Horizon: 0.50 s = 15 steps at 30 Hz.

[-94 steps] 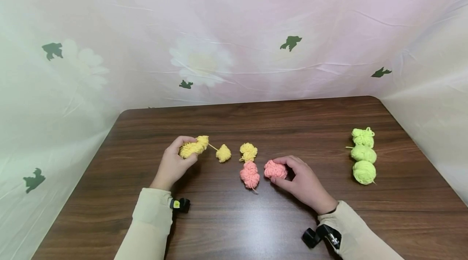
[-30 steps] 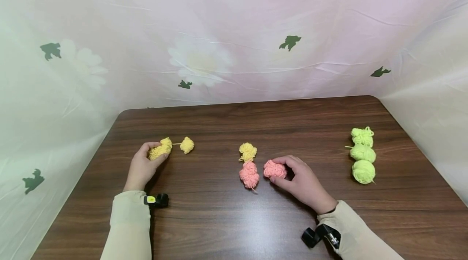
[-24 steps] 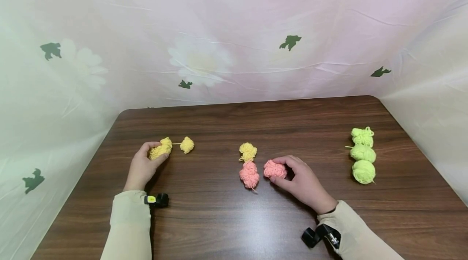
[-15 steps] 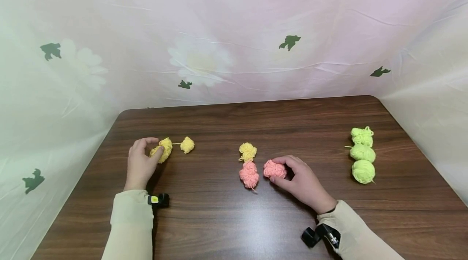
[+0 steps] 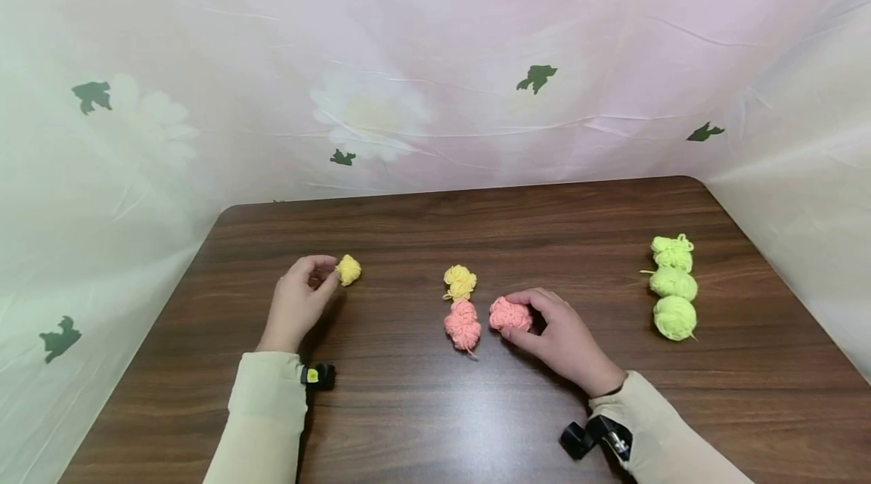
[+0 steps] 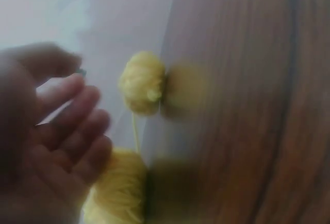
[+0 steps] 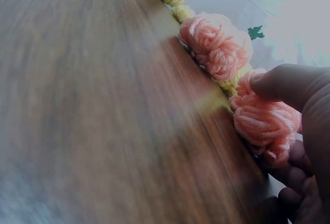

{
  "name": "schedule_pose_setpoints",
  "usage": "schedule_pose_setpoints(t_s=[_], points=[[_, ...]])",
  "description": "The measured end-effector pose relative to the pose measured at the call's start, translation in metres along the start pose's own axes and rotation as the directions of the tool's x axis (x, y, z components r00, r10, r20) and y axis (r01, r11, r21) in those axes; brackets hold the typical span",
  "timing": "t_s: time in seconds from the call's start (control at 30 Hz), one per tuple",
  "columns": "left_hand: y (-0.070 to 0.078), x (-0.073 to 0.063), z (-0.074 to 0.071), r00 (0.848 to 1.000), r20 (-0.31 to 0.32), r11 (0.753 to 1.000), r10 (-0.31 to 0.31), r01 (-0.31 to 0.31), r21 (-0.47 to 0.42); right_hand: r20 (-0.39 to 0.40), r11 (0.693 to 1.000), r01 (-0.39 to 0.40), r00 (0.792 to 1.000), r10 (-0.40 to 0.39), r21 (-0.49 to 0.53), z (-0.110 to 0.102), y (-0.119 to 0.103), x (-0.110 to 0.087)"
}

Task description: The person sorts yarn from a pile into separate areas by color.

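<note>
My left hand (image 5: 299,304), fingers loosely bent and holding nothing, hovers beside a small yellow yarn ball (image 5: 349,271) on the left of the table. In the left wrist view a gap separates the fingertips from that ball, and a thin strand (image 6: 136,131) ties it to a bigger yellow yarn bundle (image 6: 116,188). The head view hides this bundle behind the hand. My right hand (image 5: 568,344) grips a pink yarn ball (image 5: 509,315) near the table's middle; thumb and fingers curl round it in the right wrist view.
Just left of the held ball lies another pink yarn ball (image 5: 463,326), with a yellow one (image 5: 460,283) behind it. Three lime-green yarn balls (image 5: 674,285) form a column at the right. A floral cloth (image 5: 435,76) hangs behind the wooden table (image 5: 408,401).
My left hand carried the yellow yarn leftward, the small ball trailing on its strand. It then let go and shifted right toward the small ball. The right hand stayed on the pink ball.
</note>
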State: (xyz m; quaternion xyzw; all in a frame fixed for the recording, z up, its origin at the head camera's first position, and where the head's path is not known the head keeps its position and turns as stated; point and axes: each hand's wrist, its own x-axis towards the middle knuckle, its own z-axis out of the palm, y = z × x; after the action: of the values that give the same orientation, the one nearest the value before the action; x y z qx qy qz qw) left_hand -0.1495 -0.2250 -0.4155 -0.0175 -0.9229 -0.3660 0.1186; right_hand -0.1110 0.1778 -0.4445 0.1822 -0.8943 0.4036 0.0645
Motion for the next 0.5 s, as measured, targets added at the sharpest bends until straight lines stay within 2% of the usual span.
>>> schedule_pose_setpoints(t_s=[0.13, 0.27, 0.37, 0.5], points=[[0.0017, -0.0014, 0.0014, 0.991, 0.134, 0.999, -0.02, 0.014, 0.049, 0.002, 1.0, 0.001, 1.0, -0.001, -0.001, 0.0003, 0.0, 0.0002], [0.0035, -0.0018, 0.0012, 0.976, 0.218, 0.995, -0.023, 0.001, 0.101, 0.002, 1.0, 0.004, 1.0, -0.004, 0.0, 0.0, -0.0004, 0.0002], [0.0044, -0.0015, 0.0009, 0.97, 0.242, 0.993, -0.022, -0.008, 0.121, 0.001, 1.0, 0.005, 1.0, -0.005, 0.0, -0.0003, -0.0007, 0.0001], [0.0049, -0.0013, 0.0005, 0.971, 0.237, 0.992, -0.035, 0.005, 0.126, 0.001, 1.0, 0.004, 1.0, -0.004, -0.001, -0.0002, -0.0006, 0.0]])
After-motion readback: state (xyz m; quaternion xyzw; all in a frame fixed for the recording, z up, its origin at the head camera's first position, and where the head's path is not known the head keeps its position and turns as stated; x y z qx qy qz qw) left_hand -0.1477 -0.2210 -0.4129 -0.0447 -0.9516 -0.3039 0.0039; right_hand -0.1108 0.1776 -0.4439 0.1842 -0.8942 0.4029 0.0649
